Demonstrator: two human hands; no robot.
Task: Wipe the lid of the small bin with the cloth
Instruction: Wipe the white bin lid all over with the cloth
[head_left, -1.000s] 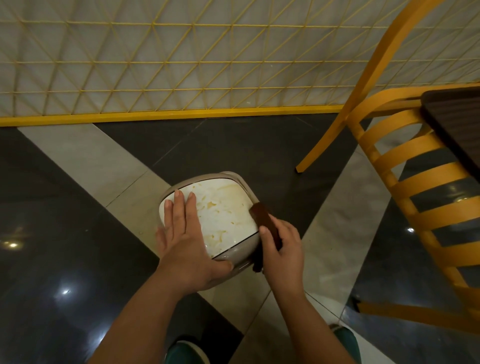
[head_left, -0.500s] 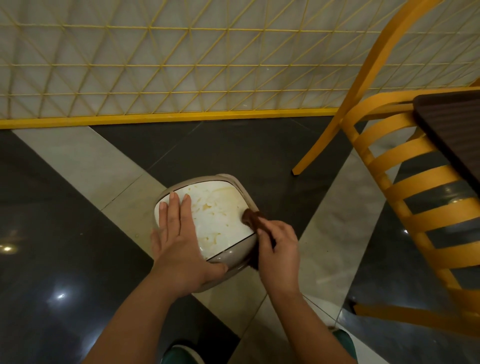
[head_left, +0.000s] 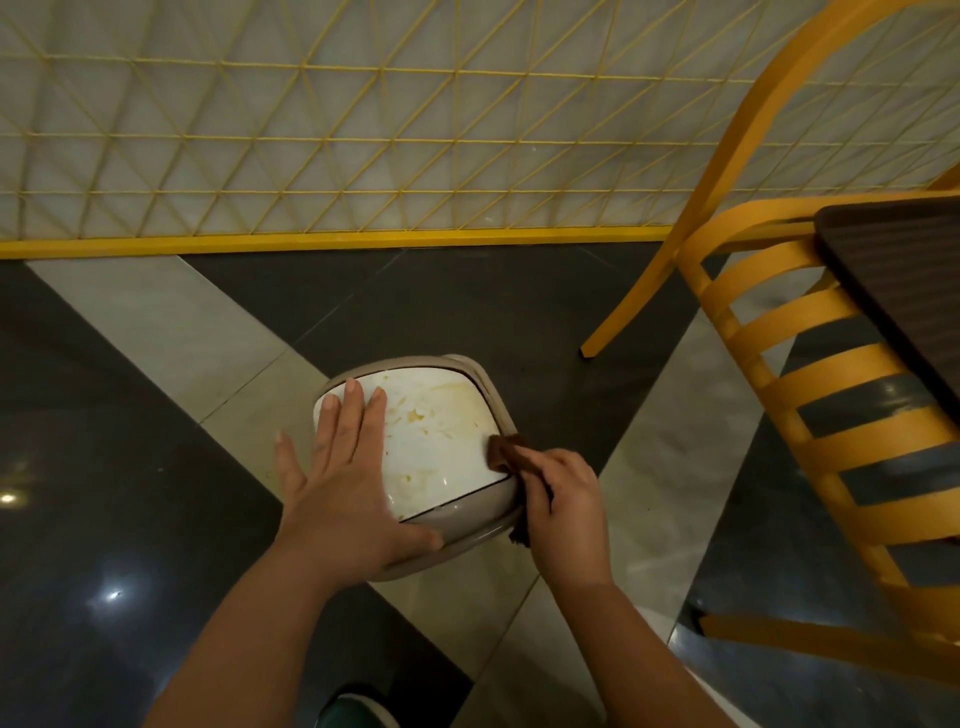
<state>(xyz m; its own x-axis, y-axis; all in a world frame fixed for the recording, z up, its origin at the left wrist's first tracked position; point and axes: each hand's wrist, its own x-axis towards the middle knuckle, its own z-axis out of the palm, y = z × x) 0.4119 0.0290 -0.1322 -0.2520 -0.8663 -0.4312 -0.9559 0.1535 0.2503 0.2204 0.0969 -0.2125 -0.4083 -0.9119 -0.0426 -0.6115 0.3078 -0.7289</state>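
A small beige bin (head_left: 470, 527) stands on the floor below me. Its white lid (head_left: 441, 441) carries yellowish smears and streaks. My left hand (head_left: 343, 483) lies flat on the lid's left side, fingers straight, thumb along the bin's near rim. My right hand (head_left: 566, 499) grips a dark brown cloth (head_left: 506, 449). The cloth's front end touches the lid's right edge, and its tail hangs down beside the bin under my fist.
A yellow slatted chair (head_left: 810, 395) stands close on the right, with a dark tabletop (head_left: 904, 280) over it. A yellow lattice screen (head_left: 363, 145) runs along the back. The floor has dark and pale tiles. My green shoe (head_left: 358, 712) shows at the bottom.
My right hand has brought the cloth from beside the bin onto the lid's right edge. My left hand has stayed pressed on the lid.
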